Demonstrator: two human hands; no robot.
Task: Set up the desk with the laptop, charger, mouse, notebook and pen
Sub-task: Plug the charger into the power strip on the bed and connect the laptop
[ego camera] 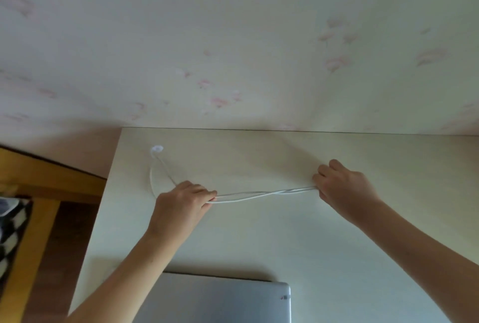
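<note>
A white charger cable [261, 195] stretches in doubled strands between my two hands above the cream desk [337, 245]. My left hand [181, 206] is closed on its left part. My right hand [344, 183] pinches the right end. From my left hand the cable loops back to a small white charger plug [157, 149] lying near the desk's far left corner. A closed silver laptop [220, 302] lies at the near edge, under my left forearm. Mouse, notebook and pen are out of view.
The desk stands against a pale wall with faint pink flower wallpaper [233, 50]. Left of the desk there is a wooden floor [51, 258], a yellow wooden frame [31, 183] and a black-and-white checked cloth [10, 232].
</note>
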